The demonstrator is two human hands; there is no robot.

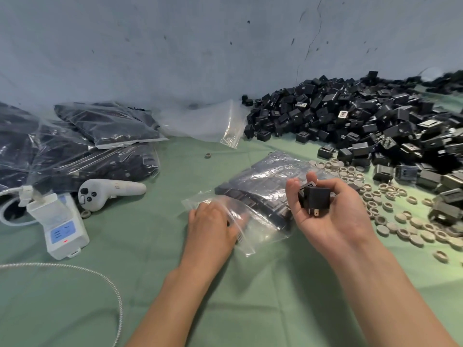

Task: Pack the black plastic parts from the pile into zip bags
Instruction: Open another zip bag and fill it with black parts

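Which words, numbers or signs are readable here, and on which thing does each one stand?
None is readable.
White box: marks on the blue panel, too blurred.
White controller: button signs, too small.
Black part in the right hand: no label visible.

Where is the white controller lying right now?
In the head view, the controller lies on the left of the green cloth, just in front of the filled bags and right of the white box.
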